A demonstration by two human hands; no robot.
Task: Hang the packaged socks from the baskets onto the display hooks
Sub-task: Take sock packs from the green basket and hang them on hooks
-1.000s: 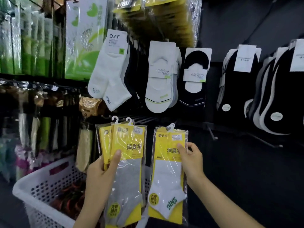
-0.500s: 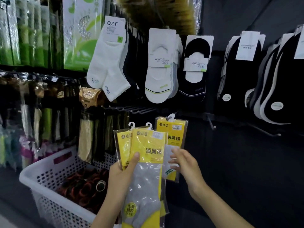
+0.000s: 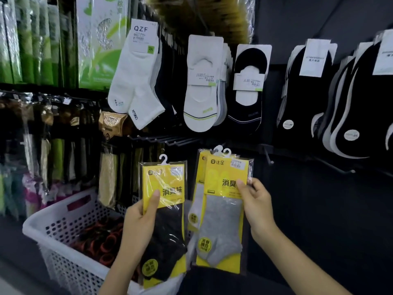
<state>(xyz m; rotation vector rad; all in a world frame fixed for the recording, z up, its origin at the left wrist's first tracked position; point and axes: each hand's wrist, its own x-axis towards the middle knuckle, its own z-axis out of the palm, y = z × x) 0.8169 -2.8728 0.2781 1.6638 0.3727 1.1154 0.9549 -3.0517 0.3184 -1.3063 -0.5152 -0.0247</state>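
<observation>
The dark display wall (image 3: pixel 319 209) fills the view, hung with rows of socks. At the right hang black socks (image 3: pixel 306 107) with white paper tags whose print is too small to read. Left of them are black no-show socks (image 3: pixel 246 109) and white no-show socks (image 3: pixel 200 103), then white ankle socks (image 3: pixel 134 86) whose label reads "QZF" with a green "7A" square. Tall green packets (image 3: pixel 95 43) fill the upper left.

Low on the left stands a white perforated basket (image 3: pixel 63 267) holding dark bundles with red-orange rings (image 3: pixel 102 243) (what they are cannot be told).

The left hand (image 3: pixel 138 226) grasps a yellow pack with a black sock (image 3: pixel 170 188), thumb across its card, which reads "消臭袜". The pack is upright above the basket's near corner. The right hand (image 3: pixel 258 207) pinches the right edge of a yellow pack with a grey sock (image 3: pixel 223 220), headed "达足" above "消臭", with a white-sock pack (image 3: pixel 196 203) tucked behind it. Both have white plastic hanger tops.

Just above the packs, bare display hooks (image 3: pixel 180 141) jut from the wall. None of the held packs touches them.
</observation>
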